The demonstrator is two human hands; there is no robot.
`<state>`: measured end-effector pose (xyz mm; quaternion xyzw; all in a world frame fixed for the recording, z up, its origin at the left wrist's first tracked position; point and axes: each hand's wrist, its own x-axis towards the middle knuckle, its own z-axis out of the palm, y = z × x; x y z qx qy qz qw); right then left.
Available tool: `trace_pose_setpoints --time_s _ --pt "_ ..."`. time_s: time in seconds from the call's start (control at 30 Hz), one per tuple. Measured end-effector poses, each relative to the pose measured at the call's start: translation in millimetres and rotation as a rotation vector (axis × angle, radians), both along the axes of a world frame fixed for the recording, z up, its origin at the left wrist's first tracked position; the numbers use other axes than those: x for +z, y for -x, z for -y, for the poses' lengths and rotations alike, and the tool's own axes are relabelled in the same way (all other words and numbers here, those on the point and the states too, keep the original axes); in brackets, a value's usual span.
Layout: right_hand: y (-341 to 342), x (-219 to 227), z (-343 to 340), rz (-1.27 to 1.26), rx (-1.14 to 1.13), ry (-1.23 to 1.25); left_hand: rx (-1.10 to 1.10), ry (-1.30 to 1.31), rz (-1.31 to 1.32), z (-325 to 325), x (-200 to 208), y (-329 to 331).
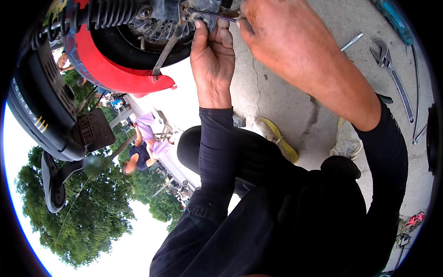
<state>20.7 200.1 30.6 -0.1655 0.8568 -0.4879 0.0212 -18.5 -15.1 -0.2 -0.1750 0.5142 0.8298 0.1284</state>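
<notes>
The right hand (282,34) grips a thin rod (213,15) that reaches a metal bracket (202,5) just beyond the left hand (213,62), whose fingers curl; whether they hold anything, I cannot tell. Left of both hands, a black tyre (176,60) sits within a red mudguard (104,74).

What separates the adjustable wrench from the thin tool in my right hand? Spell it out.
Place: the adjustable wrench lies on the concrete ground; the thin tool is in your right hand.
Shape: the wrench has a broad, jawed head; the tool shows a narrow, straight shaft.
Visibility: the wrench lies uncovered; the tool's near end is hidden by your hand.
Both are hand tools.
</notes>
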Motion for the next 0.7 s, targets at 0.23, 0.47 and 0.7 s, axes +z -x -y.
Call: trace_pose_setpoints --time_s 0.23,0.47,0.7 --pt "1 0 2 -0.010 -0.063 0.080 0.001 -0.073 0.015 2 0 -1" --pt "11 2 12 -0.198 -0.119 -0.004 0.020 0.039 0.003 0 1 -3" --pt "-11 -31 44 -0.154 -0.427 0.175 -0.029 0.315 -0.099 2 1 -2"
